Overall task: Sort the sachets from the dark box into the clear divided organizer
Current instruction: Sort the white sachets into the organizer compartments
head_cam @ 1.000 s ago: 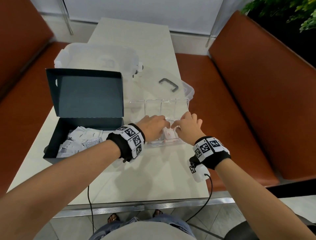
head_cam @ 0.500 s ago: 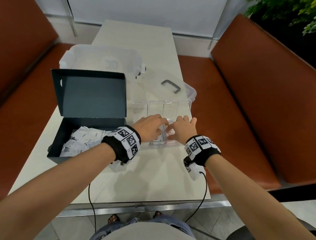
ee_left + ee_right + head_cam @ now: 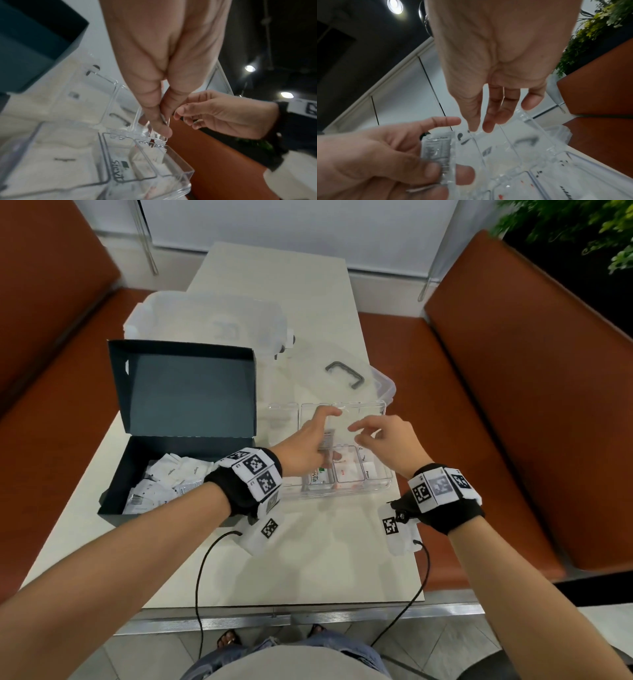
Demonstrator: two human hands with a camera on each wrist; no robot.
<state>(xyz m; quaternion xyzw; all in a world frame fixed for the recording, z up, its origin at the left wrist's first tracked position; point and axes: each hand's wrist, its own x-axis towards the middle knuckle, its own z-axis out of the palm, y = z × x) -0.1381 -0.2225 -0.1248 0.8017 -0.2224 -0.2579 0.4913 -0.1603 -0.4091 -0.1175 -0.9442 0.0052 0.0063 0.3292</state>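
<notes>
While my left hand (image 3: 301, 445) pinches the small grey paper sachet (image 3: 436, 150) mid-frame, it looks light and floppy; my right hand's (image 3: 387, 445) fingers hang loose.

Both forearms are showing bare, no sleeves at all. The left hand (image 3: 305, 440) and right hand (image 3: 387, 440) are each wearing a black fabric wristband (image 3: 236, 491) wrapped with white panels carrying black square code markers (image 3: 255, 464). A white camera pod (image 3: 260, 534) with its own marker is hanging under each wrist, and a thin black cable (image 3: 198, 594) is running from each pod down toward the lap. Lower down, blue jeans (image 3: 329, 645) and open sandals (image 3: 227, 640) with bare toes are showing.
</notes>
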